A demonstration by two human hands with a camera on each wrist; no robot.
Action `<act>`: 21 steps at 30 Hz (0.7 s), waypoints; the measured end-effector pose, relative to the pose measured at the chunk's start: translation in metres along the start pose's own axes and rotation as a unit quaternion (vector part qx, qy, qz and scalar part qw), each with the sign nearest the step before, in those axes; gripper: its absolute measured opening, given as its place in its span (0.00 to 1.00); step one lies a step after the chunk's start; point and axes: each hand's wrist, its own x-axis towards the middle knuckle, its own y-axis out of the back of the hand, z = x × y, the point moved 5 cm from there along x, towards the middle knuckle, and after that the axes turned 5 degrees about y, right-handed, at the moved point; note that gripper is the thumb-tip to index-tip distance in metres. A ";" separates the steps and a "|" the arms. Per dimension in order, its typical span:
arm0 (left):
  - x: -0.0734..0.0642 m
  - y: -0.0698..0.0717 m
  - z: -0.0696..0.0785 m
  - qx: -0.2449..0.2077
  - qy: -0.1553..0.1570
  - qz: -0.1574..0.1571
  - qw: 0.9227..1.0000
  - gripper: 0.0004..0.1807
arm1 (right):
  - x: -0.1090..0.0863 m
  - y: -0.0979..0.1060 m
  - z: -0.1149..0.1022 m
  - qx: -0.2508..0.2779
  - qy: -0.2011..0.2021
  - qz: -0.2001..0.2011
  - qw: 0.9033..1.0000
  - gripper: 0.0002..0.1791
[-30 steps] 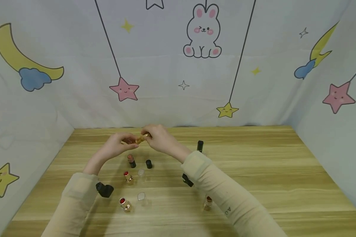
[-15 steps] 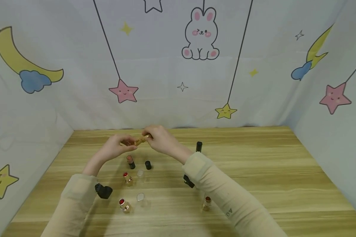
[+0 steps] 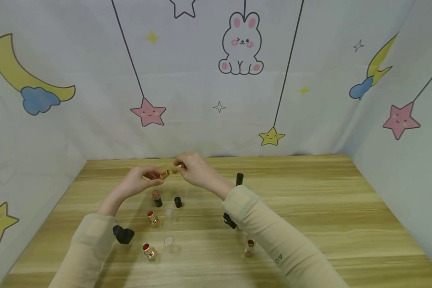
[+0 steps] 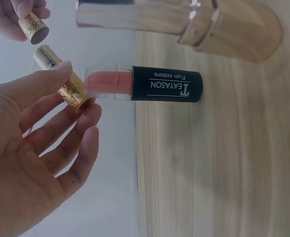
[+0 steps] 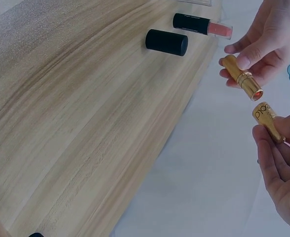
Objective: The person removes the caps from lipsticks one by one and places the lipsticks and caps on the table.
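Observation:
Over the far part of the table, my left hand (image 3: 140, 180) pinches the gold tube of a lipstick (image 5: 242, 79) between thumb and fingers. My right hand (image 3: 196, 170) holds its gold cap (image 5: 266, 121), which has lettering on its side. A small gap separates cap and tube, and a bit of red shows inside the tube's end in the right wrist view. In the left wrist view the cap's dark hollow end (image 4: 39, 34) faces the tube. Just below my left hand stands a pinkish lipstick with a black base (image 3: 157, 199), beside a black cap (image 3: 178, 202).
Two red lipsticks in gold bases, one farther back (image 3: 153, 218) and one nearer (image 3: 149, 252), stand at left beside clear caps (image 3: 169, 242). Another gold-based lipstick (image 3: 249, 248) is near my right sleeve. A black tube (image 3: 239, 179) stands behind my right forearm. A white curtain (image 3: 201, 132) closes off the back.
The gold cap has come off the tube: the two were joined and a gap now shows. My left hand has shifted slightly left and down with the tube.

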 end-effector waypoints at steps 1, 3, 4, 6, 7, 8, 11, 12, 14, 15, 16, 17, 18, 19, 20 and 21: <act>0.000 0.000 -0.001 0.000 0.002 0.000 1.000 0.17 | 0.000 -0.001 0.001 0.000 -0.001 -0.001 1.000 0.10; 0.000 -0.001 -0.002 0.000 0.004 0.001 1.000 0.17 | 0.000 -0.002 0.002 0.001 -0.003 -0.005 1.000 0.11; -0.001 -0.001 -0.002 0.000 0.005 0.001 1.000 0.17 | 0.000 -0.002 0.003 0.002 -0.005 -0.007 1.000 0.11; -0.001 -0.001 -0.003 -0.001 0.008 0.002 1.000 0.17 | 0.001 -0.003 0.004 0.002 -0.007 -0.013 1.000 0.11; -0.001 -0.001 -0.003 -0.002 0.011 0.003 1.000 0.17 | 0.001 -0.004 0.004 0.001 -0.007 -0.014 1.000 0.11; -0.001 -0.001 -0.003 -0.002 0.012 0.003 1.000 0.17 | 0.001 -0.004 0.005 -0.001 -0.007 -0.016 1.000 0.11; -0.001 -0.001 -0.004 -0.006 0.016 0.001 1.000 0.18 | 0.002 -0.006 0.007 -0.013 -0.008 -0.022 1.000 0.11; -0.001 -0.001 -0.005 -0.007 0.018 0.000 1.000 0.18 | 0.002 -0.007 0.008 -0.019 -0.008 -0.025 0.999 0.11; -0.001 -0.002 -0.006 -0.009 0.020 -0.002 1.000 0.18 | 0.002 -0.010 0.010 -0.025 -0.011 -0.033 0.999 0.11; -0.001 -0.002 -0.008 -0.009 0.021 -0.002 1.000 0.18 | 0.003 -0.012 0.011 -0.028 -0.013 -0.037 0.999 0.11; 0.000 -0.003 -0.009 -0.009 0.022 -0.002 1.000 0.18 | 0.003 -0.013 0.012 -0.030 -0.015 -0.042 0.999 0.11; 0.000 -0.003 -0.010 -0.010 0.022 -0.002 1.000 0.18 | 0.003 -0.015 0.013 -0.030 -0.016 -0.046 0.998 0.11; 0.000 -0.003 -0.011 -0.010 0.023 -0.002 1.000 0.18 | 0.004 -0.016 0.013 -0.031 -0.017 -0.049 0.998 0.11; 0.001 -0.004 -0.013 -0.010 0.023 -0.001 1.000 0.18 | 0.004 -0.017 0.014 -0.029 -0.018 -0.052 0.998 0.11; 0.001 -0.004 -0.014 -0.011 0.023 -0.001 1.000 0.18 | 0.005 -0.019 0.015 -0.029 -0.017 -0.055 0.998 0.11; 0.002 -0.004 -0.015 -0.012 0.024 0.000 1.000 0.18 | 0.006 -0.020 0.015 -0.030 -0.017 -0.059 0.998 0.11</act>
